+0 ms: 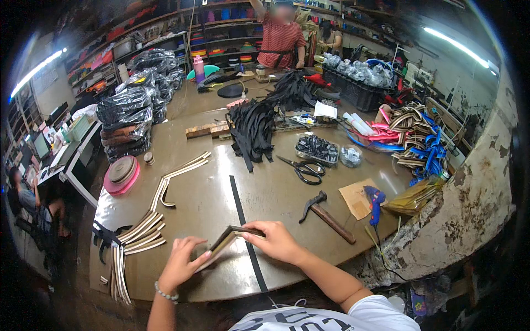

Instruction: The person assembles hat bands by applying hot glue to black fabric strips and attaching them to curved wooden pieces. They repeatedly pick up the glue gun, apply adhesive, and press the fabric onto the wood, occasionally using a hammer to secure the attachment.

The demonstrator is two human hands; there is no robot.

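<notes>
Both hands are on a striped webbing strap, dark, tan and cream, which is bent into a peak above the near edge of the table. My right hand pinches its right side close to the bend, thumb in front. Lower on the left side, my left hand has its thumb against the strap and its fingers behind. Beneath the strap, a flat black strip runs along the tabletop. Similar striped straps lie fanned out left of my left hand, with longer ones beyond them.
A hammer, black scissors and a blue glue gun on cardboard lie to the right. Farther back are a tub of black buckles, heaped black straps and bagged stacks. Across the table stands a person.
</notes>
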